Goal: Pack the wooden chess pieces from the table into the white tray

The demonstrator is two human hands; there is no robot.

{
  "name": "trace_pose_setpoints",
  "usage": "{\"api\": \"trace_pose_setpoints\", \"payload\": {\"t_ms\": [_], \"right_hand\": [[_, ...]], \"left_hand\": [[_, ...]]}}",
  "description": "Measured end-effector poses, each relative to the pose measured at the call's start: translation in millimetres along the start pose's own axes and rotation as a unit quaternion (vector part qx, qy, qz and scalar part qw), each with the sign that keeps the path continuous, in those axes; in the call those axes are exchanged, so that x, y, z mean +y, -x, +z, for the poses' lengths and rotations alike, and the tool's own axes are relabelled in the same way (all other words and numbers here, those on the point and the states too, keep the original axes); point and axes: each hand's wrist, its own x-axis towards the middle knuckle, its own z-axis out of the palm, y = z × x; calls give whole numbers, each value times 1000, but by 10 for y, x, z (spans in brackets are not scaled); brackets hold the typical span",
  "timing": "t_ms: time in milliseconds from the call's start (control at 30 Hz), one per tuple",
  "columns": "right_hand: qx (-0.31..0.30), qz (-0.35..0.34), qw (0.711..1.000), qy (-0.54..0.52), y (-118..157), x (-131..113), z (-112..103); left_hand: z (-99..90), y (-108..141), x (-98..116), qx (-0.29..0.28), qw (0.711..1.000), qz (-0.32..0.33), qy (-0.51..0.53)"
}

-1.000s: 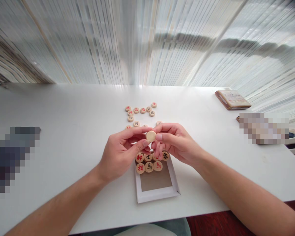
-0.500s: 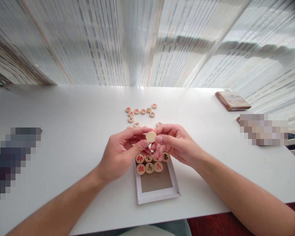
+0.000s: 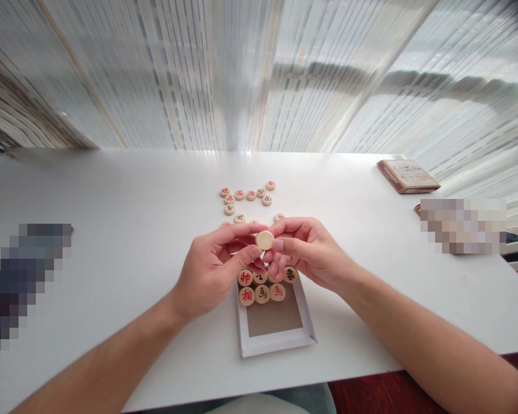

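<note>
Head view shows me a xiangqi piece [image 3: 265,240], plain side showing, between left hand [image 3: 209,264] and right hand [image 3: 317,252], both nearly closed, fingertips pinching its rim, seemingly to leave that face uncovered. Below the hands, lettered xiangqi pieces [image 3: 262,295] sit in an open tray [image 3: 278,346], its walls likely holding their rows together; beyond, loose xiangqi pieces [image 3: 240,195] lie spread on the table [image 3: 133,230].
</note>
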Motion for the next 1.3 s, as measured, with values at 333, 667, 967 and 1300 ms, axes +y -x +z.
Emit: {"api": "trace_pose_setpoints", "payload": {"t_ms": [333,667,967,1300], "right_hand": [[-3,2,1000,-10,-5,-3,-11],[3,-5,1000,-4,-3,12,-16],[-11,-10,1000,-12,-10,26,-39],[-12,-14,1000,-3,-7,29,-57]], "left_hand": [[-36,-22,12,-39,993,-77,82],[-55,-16,11,-44,992,-84,87],[-68,-37,11,-52,988,-96,112],[-55,-22,16,-55,988,-93,113]]}}
